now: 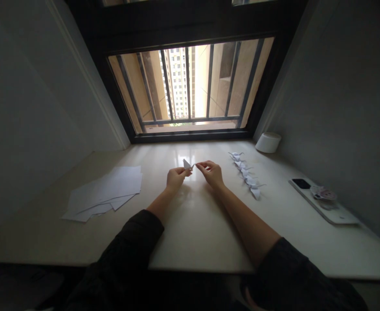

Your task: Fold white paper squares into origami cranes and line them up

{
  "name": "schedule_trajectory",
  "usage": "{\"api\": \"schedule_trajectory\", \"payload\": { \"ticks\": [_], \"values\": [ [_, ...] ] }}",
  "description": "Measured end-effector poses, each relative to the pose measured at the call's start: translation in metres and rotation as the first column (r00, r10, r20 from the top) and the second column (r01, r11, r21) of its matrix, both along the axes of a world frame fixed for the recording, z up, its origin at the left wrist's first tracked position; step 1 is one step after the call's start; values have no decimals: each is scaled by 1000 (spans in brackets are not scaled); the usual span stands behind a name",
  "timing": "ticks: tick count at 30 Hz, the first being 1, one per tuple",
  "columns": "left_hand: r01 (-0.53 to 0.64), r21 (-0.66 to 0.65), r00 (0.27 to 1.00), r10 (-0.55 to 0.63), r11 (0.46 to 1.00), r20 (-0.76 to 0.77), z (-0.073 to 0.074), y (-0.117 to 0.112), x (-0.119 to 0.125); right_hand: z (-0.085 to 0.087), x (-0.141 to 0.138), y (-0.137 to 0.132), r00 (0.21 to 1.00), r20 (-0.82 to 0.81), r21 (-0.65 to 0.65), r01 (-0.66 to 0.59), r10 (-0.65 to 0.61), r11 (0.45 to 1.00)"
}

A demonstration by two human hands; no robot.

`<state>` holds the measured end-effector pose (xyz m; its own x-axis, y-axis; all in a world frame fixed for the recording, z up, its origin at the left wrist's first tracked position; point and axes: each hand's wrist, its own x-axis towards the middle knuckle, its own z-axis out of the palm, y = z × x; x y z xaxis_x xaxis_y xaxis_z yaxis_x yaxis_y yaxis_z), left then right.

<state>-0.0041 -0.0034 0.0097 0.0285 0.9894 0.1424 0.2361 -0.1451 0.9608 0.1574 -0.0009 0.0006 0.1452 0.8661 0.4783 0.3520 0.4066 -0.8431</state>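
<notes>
Over the middle of the pale windowsill, a small white paper crane point(186, 164) is pinched in my left hand point(176, 177), with its pointed parts showing above the fingers. My right hand point(211, 173) is closed in a pinch at the crane's thin right tip, thumb and forefinger together. Whether the right fingertips grip that tip or only touch it is hard to see at this size. To the right of my hands, several finished white paper cranes point(247, 178) stand in a slanting row on the sill.
Loose white paper sheets point(109, 188) lie fanned at the left. On the right rests a white phone point(327, 203) with a round grip on its back. A white cylindrical object point(268, 142) stands in the far right corner, beside the dark-framed window point(190, 137).
</notes>
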Motion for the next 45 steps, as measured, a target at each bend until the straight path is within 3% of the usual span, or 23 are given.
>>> {"api": "schedule_trajectory", "payload": {
  "ticks": [6, 20, 34, 45],
  "values": [
    [17, 5, 1000, -17, 1000, -20, -3, 0, -1, -13, 0, 13, 975, -192, -171, -145, 111, 975],
    [-77, 72, 964, 92, 994, -248, 4, -8, 0, -3, 3, 3, 1000, -6, -91, -22, 21, 996],
    [-47, 71, 963, 64, 996, -263, 4, -5, 0, -12, 6, 13, 996, -13, -125, -89, 88, 988],
    [8, 56, 969, 6, 998, -248, 1, -1, -4, -12, 10, 17, 983, -122, -181, -157, 137, 971]
  ]
}}
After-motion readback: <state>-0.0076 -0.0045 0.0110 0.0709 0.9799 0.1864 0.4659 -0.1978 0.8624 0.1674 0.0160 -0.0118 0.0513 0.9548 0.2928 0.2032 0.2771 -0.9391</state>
